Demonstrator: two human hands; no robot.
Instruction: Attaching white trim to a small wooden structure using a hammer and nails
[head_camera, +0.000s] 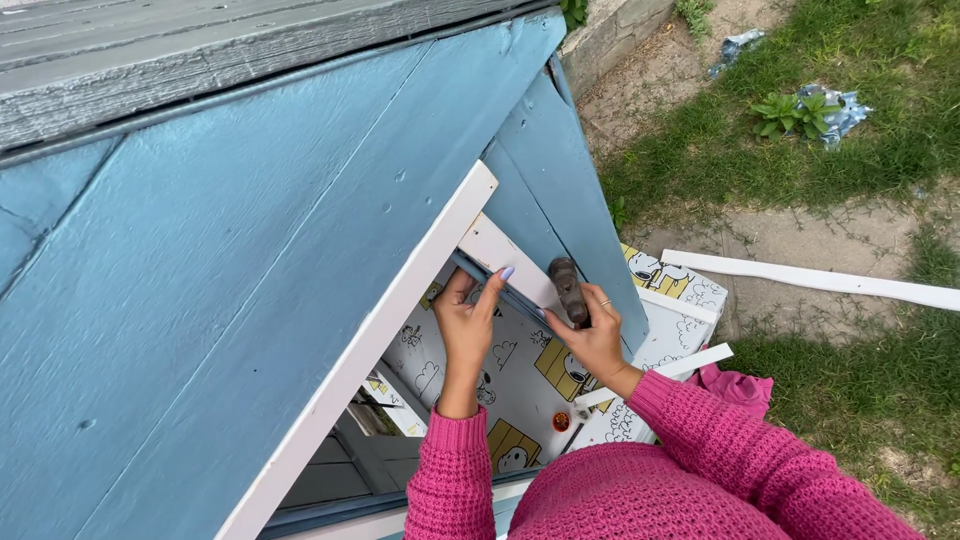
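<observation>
My left hand (466, 325) presses its fingers against a short white wooden trim piece (505, 262) set on the blue painted wall (250, 300), just under a long white diagonal trim board (400, 300). My right hand (592, 338) grips a hammer; its dark head (566, 285) rests against the lower end of the short trim piece. Both arms wear pink knitted sleeves.
A cartoon-printed sheet (520, 370) lies below the hands with loose white strips (680, 365) and a small orange cap (561, 421) on it. Another white board (820, 280) lies on the path at right. Grass, a weed (795, 110) and crumpled wrappers are beyond. Pink cloth (735, 385) sits nearby.
</observation>
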